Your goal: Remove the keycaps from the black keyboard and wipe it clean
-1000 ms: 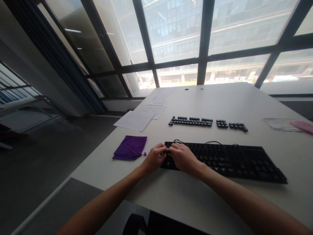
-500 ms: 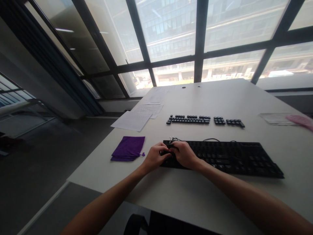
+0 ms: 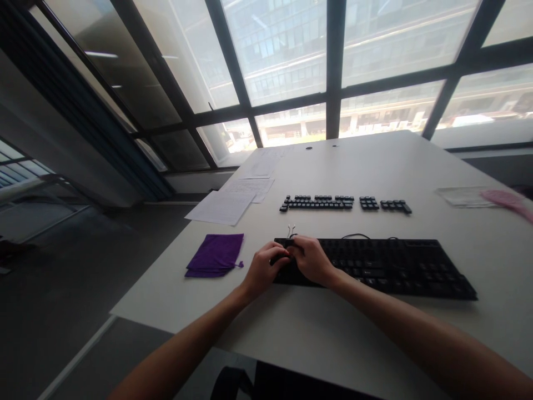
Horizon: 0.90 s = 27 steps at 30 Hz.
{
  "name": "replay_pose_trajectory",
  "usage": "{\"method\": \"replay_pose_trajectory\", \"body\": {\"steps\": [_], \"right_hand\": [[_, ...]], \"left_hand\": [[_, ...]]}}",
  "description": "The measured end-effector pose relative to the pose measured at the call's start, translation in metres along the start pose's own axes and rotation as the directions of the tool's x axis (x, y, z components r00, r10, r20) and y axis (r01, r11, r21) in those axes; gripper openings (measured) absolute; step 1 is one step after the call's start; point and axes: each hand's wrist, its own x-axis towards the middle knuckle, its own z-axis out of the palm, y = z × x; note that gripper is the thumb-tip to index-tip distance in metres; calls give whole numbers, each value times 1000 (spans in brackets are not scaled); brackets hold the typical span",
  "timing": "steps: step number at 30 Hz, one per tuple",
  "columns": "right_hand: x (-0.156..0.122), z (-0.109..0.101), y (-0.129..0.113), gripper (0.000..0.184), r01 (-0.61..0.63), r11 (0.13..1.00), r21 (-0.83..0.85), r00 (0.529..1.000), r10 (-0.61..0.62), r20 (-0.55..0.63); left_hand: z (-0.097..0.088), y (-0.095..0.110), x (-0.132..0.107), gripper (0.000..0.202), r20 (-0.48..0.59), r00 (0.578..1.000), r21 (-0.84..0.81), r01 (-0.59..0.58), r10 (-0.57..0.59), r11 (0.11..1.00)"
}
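Observation:
A black keyboard [image 3: 375, 266] lies across the white table. My left hand [image 3: 264, 266] is over its left end with thumb and fingertips closed together, and what they hold is hidden. Beside it, my right hand [image 3: 310, 258] is closed around what looks like a keycap puller [image 3: 291, 229]. Two thin metal wires of the puller stick out beyond the fingers, pointing away from me. The fingertips of both hands meet, and a small reddish spot shows between them. Behind the keyboard, black keycaps [image 3: 318, 204] stand in rows, with smaller groups of keycaps [image 3: 385, 205] to their right.
A folded purple drawstring pouch [image 3: 214, 254] lies left of my hands. Printed papers [image 3: 222, 206] rest along the table's left edge. At the right are a clear plastic bag [image 3: 462, 197] and a pink item [image 3: 503, 201]. A cable [image 3: 356, 236] runs behind the keyboard.
The puller's wires now rise a little higher above my right hand. Both hands stay over the keyboard's left end. The whole view has shifted slightly.

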Motion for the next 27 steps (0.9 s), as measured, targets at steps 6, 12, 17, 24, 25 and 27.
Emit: {"method": "replay_pose_trajectory", "body": {"steps": [6, 12, 17, 24, 25, 27], "right_hand": [[2, 0, -3, 17, -89, 992, 92, 995, 93, -32], [4, 1, 3, 17, -166, 975, 150, 982, 177, -68], [6, 1, 5, 19, -136, 977, 164, 981, 156, -116], [11, -1, 6, 22, -230, 917, 325, 947, 287, -143], [11, -1, 7, 21, -230, 908, 351, 947, 292, -132], [11, 0, 8, 18, -219, 901, 373, 955, 276, -106]], "left_hand": [[-7, 2, 8, 16, -45, 999, 22, -1, 2, 1000], [-7, -1, 15, 14, -52, 991, 67, -117, 120, 991], [-7, -4, 15, 24, 40, 966, 69, -256, 254, 964], [-10, -2, 37, 15, -35, 994, -127, -104, 101, 986], [-10, -7, 47, 16, -46, 997, -129, -72, 67, 989], [-7, -23, 71, 17, -55, 998, -55, -36, 33, 998]]}}
